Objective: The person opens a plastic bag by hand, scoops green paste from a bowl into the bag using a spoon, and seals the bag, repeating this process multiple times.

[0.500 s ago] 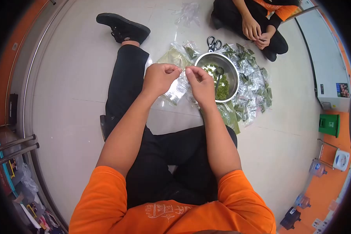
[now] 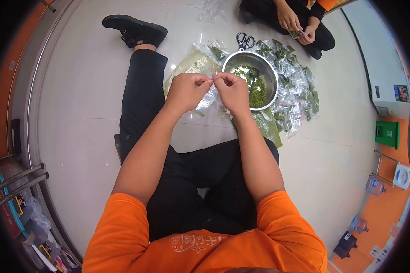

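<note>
My left hand [image 2: 187, 93] and my right hand [image 2: 233, 93] meet fingertip to fingertip, each pinched closed. A small clear plastic bag [image 2: 206, 103] appears to hang from between them, its upper edge mostly hidden by the fingers. Just right of my right hand stands a metal bowl [image 2: 273, 68] with chopped green leaves [image 2: 258, 94] inside. A dark spoon [image 2: 253, 73] rests in the bowl. Beyond my left hand lies a larger yellowish plastic bag [image 2: 193, 61] with pale bits in it.
Black-handled scissors [image 2: 245, 42] lie behind the bowl. Many small clear bags with green contents [image 2: 296, 86] are heaped on its right. Another person's hands [image 2: 300, 29] hold a small packet at the top right. A green bin [image 2: 387, 134] stands by the right wall.
My hands stay pinched together and have barely moved. The view has shifted, so the bowl and bags sit slightly higher and left. A small packet now shows in the other person's hands.
</note>
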Motion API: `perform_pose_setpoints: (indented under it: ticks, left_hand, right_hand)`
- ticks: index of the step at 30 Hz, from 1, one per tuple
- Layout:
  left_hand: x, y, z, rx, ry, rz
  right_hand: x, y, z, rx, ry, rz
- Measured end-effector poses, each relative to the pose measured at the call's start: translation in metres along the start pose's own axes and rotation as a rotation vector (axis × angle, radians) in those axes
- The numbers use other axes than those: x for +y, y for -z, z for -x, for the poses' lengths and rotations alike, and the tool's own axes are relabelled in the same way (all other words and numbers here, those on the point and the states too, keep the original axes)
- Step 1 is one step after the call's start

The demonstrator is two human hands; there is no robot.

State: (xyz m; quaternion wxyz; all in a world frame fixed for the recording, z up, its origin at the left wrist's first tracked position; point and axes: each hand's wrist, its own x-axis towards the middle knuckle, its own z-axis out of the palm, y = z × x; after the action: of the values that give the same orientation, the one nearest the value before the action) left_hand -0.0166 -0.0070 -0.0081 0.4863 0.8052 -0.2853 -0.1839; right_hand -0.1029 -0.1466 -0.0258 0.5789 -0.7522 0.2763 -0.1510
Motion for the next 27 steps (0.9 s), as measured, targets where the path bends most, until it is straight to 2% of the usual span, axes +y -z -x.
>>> perform_pose_setpoints:
  ticks: [2, 5, 8, 14, 17, 20, 23, 26, 27]
  left_hand:
    - [-0.001, -0.004, 0.002, 0.042, -0.047, 0.009]
    - [0.008, 0.0, 0.002, 0.023, -0.129, -0.062]
    - [0.004, -0.007, 0.0, 0.107, -0.244, -0.049]
    - [0.005, -0.02, -0.001, 0.262, -0.28, -0.147]
    - [0.009, -0.024, -0.001, 0.308, -0.285, -0.11]
    - [0.004, -0.021, 0.0, 0.211, -0.247, -0.104]
    - [0.004, -0.015, 0.002, 0.186, -0.252, -0.092]
    - [0.01, -0.018, 0.004, 0.246, -0.269, -0.05]
    - [0.009, -0.019, 0.003, 0.199, -0.265, -0.031]
  right_hand:
    - [0.002, -0.001, 0.0, 0.0, 0.103, 0.034]
    - [0.011, -0.002, -0.004, 0.002, -0.024, -0.114]
    - [-0.001, -0.004, 0.003, 0.086, 0.088, 0.017]
    - [0.0, -0.005, 0.004, 0.249, 0.131, 0.21]
    - [0.008, -0.008, 0.002, 0.253, 0.175, 0.187]
    - [0.002, -0.007, -0.004, 0.087, -0.151, -0.407]
    - [0.014, 0.0, -0.008, -0.036, -0.015, -0.23]
    - [0.012, 0.0, -0.005, 0.075, 0.028, 0.147]
    - [0.016, -0.001, -0.007, 0.08, 0.007, 0.031]
